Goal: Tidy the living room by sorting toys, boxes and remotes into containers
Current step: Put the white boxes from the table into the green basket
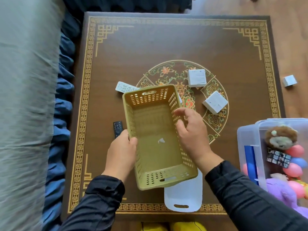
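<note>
Step in hand: placing empty tan perforated plastic basket (155,135) at desk (166,47) centre. Left hand (122,150) grips basket's left wall; right hand (191,132) released, fingers spread at right rim. White remote (125,87) touching far-left corner, black remote (117,129) just left, two white square boxes (196,78) right. Next, probably: set basket down, gather remotes.

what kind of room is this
Probably a living room at home: a low ornate table beside a covered sofa, with remotes and a clear bin of toys.
</note>
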`<state>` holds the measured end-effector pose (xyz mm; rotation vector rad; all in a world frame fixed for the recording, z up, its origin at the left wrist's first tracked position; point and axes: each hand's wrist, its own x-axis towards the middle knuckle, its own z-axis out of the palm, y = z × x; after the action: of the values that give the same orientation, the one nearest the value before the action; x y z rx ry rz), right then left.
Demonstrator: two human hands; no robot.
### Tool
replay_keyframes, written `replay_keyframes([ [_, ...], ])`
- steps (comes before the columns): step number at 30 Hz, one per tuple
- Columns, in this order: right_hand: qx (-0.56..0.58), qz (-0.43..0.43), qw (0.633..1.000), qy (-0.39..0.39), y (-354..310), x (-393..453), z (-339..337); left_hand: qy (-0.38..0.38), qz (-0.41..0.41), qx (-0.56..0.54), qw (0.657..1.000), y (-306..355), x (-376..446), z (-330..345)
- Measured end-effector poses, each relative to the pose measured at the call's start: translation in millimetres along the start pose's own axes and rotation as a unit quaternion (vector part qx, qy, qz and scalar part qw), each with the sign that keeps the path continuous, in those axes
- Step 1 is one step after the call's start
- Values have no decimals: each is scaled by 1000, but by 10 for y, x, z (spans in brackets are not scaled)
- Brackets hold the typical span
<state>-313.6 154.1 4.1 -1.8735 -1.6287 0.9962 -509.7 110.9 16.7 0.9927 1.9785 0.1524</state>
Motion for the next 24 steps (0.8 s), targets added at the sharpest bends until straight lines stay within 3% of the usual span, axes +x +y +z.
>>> replay_keyframes([
  [7, 38, 66, 993, 86, 253, 591, -2, 11, -11, 9, 1000, 163, 180, -65],
  [11, -35, 74, 997, 0, 561, 944, 133, 17, -19, -1, 1000, 211, 271, -101],
  [16, -149, 6, 980, -131, 690, 1275, 403, 21, -15, 12, 1000, 239, 381, -92],
  [20, -132, -2, 976, -173, 591, 1452, 485, 24, -14, 5, 1000, 191, 477, -119],
  [24, -263, 7, 931, -253, 696, 1557, 528, 13, -10, -11, 1000, 207, 523, -66],
])
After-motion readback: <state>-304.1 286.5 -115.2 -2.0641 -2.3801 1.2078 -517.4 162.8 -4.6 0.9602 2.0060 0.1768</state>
